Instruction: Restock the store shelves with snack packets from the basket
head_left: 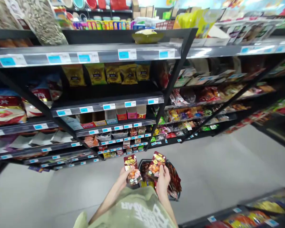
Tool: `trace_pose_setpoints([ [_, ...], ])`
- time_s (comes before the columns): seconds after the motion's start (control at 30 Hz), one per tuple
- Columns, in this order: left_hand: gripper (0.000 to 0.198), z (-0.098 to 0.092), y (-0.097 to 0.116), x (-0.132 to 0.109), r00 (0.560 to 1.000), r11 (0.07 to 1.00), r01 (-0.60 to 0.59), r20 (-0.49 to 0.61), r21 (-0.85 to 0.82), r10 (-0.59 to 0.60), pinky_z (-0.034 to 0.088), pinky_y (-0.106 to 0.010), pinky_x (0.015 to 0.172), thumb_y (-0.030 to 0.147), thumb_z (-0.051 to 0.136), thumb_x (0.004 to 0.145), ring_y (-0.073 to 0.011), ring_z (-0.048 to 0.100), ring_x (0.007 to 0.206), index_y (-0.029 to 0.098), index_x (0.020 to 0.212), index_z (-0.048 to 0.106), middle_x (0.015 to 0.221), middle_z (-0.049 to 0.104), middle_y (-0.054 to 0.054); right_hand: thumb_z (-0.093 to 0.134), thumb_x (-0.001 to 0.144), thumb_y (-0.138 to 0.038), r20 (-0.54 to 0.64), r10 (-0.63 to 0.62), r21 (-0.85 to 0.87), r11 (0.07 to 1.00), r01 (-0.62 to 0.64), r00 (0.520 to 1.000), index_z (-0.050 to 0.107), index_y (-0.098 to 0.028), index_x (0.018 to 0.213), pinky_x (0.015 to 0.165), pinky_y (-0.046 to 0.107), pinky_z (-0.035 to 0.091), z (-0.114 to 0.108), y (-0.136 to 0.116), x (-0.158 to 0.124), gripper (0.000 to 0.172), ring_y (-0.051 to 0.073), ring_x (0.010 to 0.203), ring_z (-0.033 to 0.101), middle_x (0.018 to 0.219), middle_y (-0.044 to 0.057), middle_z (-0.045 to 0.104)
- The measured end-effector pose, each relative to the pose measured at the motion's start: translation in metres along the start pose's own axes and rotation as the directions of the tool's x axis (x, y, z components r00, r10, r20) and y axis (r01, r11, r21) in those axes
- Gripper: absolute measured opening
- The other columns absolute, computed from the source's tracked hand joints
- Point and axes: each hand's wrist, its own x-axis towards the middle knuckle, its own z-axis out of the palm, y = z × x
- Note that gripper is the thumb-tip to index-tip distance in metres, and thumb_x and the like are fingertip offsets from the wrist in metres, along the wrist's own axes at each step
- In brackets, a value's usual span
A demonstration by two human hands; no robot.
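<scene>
In my left hand [125,177] is a dark red snack packet [133,169] with a picture of food on its front, my fingers closed on its lower left side. A matching snack packet [156,165] is held in my right hand [163,179], pinched at its right edge. Both packets tilt upward, a short way apart, in front of my body. Below them stands a dark-rimmed basket [179,193], with dark reddish-brown packages [174,179] and a yellow packet [147,183] in it. The right packet covers part of the basket.
A shop shelf unit [109,106] with price tags runs across the front. Yellow snack bags [96,74] and small open boxes [111,116] stand on it. Grey floor [209,161] lies around the basket, and another shelf [242,210] is at the lower right.
</scene>
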Motion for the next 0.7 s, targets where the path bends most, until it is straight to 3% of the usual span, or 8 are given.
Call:
trace_pose_setpoints([
  [0.13, 0.060, 0.007, 0.008, -0.007, 0.988, 0.996, -0.037, 0.152, 0.081, 0.025, 0.059, -0.035, 0.073, 0.034, 0.094, 0.051, -0.0247, 0.073, 0.075, 0.010, 0.099, 0.067, 0.090, 0.077, -0.015, 0.067, 0.075, -0.061, -0.116, -0.005, 0.054, 0.998, 0.011, 0.993, 0.061, -0.017, 0.114, 0.072, 0.031, 0.055, -0.028, -0.010, 0.002, 0.059, 0.022, 0.083, 0.068, 0.098, 0.007, 0.072],
  [0.27, 0.059, 0.033, 0.009, -0.011, 0.957, 0.977, -0.093, 0.289, 0.193, 0.034, 0.057, -0.038, 0.081, 0.034, 0.093, 0.053, -0.0275, 0.074, 0.082, 0.007, 0.101, 0.070, 0.095, 0.076, -0.018, 0.067, 0.074, -0.061, -0.141, 0.003, 0.067, 0.998, 0.006, 0.990, 0.062, -0.018, 0.110, 0.072, 0.034, 0.055, -0.040, -0.013, -0.007, 0.057, 0.025, 0.084, 0.069, 0.097, 0.010, 0.073],
  [0.37, 0.059, 0.060, 0.000, -0.015, 0.929, 0.962, -0.148, 0.366, 0.228, 0.056, 0.056, -0.039, 0.087, 0.033, 0.092, 0.055, -0.0288, 0.073, 0.090, 0.008, 0.105, 0.071, 0.103, 0.076, -0.018, 0.068, 0.076, -0.060, 0.015, -0.041, 0.040, 0.998, 0.040, 0.999, 0.065, -0.019, 0.103, 0.078, 0.038, 0.056, -0.034, -0.017, -0.017, 0.049, 0.027, 0.087, 0.069, 0.097, 0.010, 0.074],
  [0.47, 0.059, 0.081, -0.014, -0.018, 0.899, 0.958, -0.185, 0.431, 0.220, 0.075, 0.055, -0.041, 0.090, 0.035, 0.090, 0.060, -0.0293, 0.072, 0.093, 0.009, 0.109, 0.071, 0.107, 0.075, -0.019, 0.062, 0.081, -0.063, 0.193, -0.078, -0.005, 0.997, 0.080, 0.978, 0.069, -0.021, 0.098, 0.087, 0.039, 0.054, -0.028, -0.022, -0.024, 0.045, 0.028, 0.096, 0.068, 0.102, 0.009, 0.074],
  [0.6, 0.052, 0.092, -0.026, -0.018, 0.892, 0.919, -0.270, 0.434, 0.288, 0.126, 0.056, -0.039, 0.088, 0.038, 0.087, 0.064, -0.0280, 0.072, 0.091, 0.010, 0.106, 0.073, 0.105, 0.076, -0.016, 0.047, 0.087, -0.071, 0.266, 0.010, 0.036, 0.999, -0.020, 0.964, 0.070, -0.021, 0.107, 0.090, 0.040, 0.054, -0.032, -0.026, -0.029, 0.058, 0.028, 0.105, 0.067, 0.107, 0.010, 0.074],
  [0.7, 0.050, 0.092, -0.030, -0.014, 0.900, 0.874, -0.328, 0.399, 0.358, 0.174, 0.056, -0.037, 0.085, 0.044, 0.086, 0.064, -0.0281, 0.072, 0.089, 0.009, 0.098, 0.074, 0.100, 0.076, -0.016, 0.059, 0.084, -0.064, 0.323, -0.044, -0.009, 0.999, 0.050, 0.945, 0.068, -0.023, 0.112, 0.096, 0.040, 0.052, -0.037, -0.029, -0.032, 0.051, 0.028, 0.109, 0.066, 0.113, 0.010, 0.072],
])
